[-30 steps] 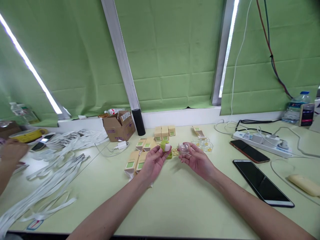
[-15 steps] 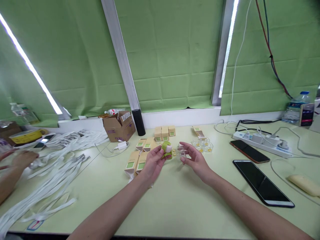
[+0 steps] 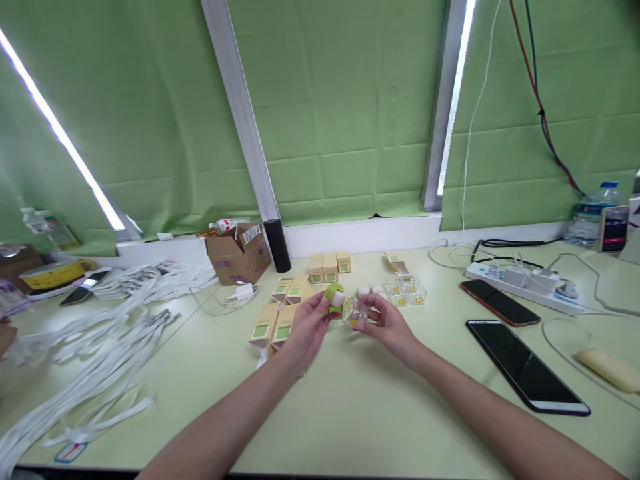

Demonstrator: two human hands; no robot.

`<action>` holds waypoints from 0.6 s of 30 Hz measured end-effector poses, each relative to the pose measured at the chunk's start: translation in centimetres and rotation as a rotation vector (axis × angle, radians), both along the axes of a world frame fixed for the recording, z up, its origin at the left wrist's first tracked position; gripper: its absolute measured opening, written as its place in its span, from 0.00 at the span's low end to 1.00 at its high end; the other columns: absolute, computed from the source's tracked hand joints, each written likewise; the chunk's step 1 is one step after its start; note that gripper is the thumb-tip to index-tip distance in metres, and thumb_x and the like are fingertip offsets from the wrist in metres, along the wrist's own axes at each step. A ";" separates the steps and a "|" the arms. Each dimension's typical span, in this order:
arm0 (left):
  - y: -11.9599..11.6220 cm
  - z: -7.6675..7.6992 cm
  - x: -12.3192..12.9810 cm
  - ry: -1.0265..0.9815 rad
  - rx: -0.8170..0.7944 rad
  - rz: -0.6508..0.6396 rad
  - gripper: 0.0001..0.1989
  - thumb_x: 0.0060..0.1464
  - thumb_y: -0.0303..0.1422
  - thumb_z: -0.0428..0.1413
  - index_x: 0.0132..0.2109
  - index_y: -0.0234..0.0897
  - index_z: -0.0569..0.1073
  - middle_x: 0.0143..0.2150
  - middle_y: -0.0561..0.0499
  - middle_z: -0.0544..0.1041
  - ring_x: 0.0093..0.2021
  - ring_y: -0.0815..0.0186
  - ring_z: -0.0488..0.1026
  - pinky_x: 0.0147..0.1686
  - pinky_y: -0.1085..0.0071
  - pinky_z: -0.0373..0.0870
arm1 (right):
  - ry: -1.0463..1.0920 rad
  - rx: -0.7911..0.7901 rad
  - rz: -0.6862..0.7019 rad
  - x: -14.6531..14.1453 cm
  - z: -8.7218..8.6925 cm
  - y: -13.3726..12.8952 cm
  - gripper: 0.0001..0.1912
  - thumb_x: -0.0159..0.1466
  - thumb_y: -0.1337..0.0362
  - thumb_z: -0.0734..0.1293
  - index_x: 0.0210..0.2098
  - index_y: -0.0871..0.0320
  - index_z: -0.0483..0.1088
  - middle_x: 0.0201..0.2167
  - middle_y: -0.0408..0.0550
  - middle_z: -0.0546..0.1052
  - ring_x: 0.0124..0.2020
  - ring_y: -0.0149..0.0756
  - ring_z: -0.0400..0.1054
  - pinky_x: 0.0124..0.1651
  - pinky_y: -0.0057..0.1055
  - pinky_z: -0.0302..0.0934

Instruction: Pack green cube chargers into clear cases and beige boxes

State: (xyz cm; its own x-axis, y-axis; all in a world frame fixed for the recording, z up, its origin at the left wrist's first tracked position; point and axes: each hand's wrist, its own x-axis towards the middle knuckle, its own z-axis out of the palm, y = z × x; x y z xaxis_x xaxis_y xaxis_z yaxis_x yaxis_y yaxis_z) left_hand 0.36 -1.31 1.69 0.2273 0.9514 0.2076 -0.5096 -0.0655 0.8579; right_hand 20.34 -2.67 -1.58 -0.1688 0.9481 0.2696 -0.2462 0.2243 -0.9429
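My left hand (image 3: 311,325) is closed on a small green and white round piece (image 3: 334,297), held above the table near the middle. Just to its right, my right hand (image 3: 385,325) grips a small clear plastic case (image 3: 354,311) between thumb and fingers, with a bit of yellow on it. The two held pieces are very close; whether they touch I cannot tell. White rounded pieces (image 3: 371,290) lie behind my right hand, beside several clear cases with yellow spots (image 3: 406,289). Small tan boxes with green labels (image 3: 263,329) stand by my left hand.
More tan boxes (image 3: 329,267) stand farther back, near a cardboard carton (image 3: 239,253) and a black cylinder (image 3: 277,245). White straps (image 3: 95,373) cover the left side. Phones (image 3: 525,367) and a power strip (image 3: 525,288) lie at right. Another person's hand (image 3: 6,337) shows at the left edge.
My right hand has turned the clear case and brought it left, closer to the green and white piece. White pieces behind it now show. The other person's hand has drawn back leftward.
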 end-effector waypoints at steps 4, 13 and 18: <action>-0.3 0.3 0.3 0.057 0.039 0.018 0.15 0.55 0.38 0.70 0.46 0.33 0.83 0.47 0.43 0.83 0.44 0.62 0.77 0.46 0.68 0.72 | 0.006 -0.005 0.000 -0.1 0.1 0.1 0.25 0.53 0.53 0.82 0.44 0.54 0.72 0.41 0.47 0.76 0.44 0.42 0.72 0.43 0.41 0.75; -0.4 0.0 0.5 0.187 0.053 0.070 0.21 0.52 0.44 0.71 0.46 0.31 0.83 0.46 0.42 0.83 0.44 0.62 0.76 0.48 0.68 0.70 | 0.055 -0.028 0.036 -0.2 0.1 0.2 0.27 0.52 0.54 0.83 0.45 0.55 0.73 0.42 0.47 0.79 0.42 0.40 0.74 0.46 0.42 0.77; -0.1 -0.6 0.4 0.231 -0.001 0.133 0.25 0.48 0.45 0.73 0.47 0.33 0.81 0.47 0.43 0.83 0.48 0.59 0.77 0.54 0.63 0.69 | 0.034 -0.061 0.048 -0.1 0.6 -0.1 0.28 0.49 0.55 0.84 0.44 0.55 0.73 0.43 0.47 0.79 0.42 0.40 0.75 0.50 0.44 0.76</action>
State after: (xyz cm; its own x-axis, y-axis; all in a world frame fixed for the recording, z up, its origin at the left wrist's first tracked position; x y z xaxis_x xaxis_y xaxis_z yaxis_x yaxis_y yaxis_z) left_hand 0.76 -1.38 1.12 0.1415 0.9763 0.1637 -0.2870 -0.1178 0.9507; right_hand 20.23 -2.74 -1.01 -0.2060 0.9541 0.2176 -0.2869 0.1538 -0.9456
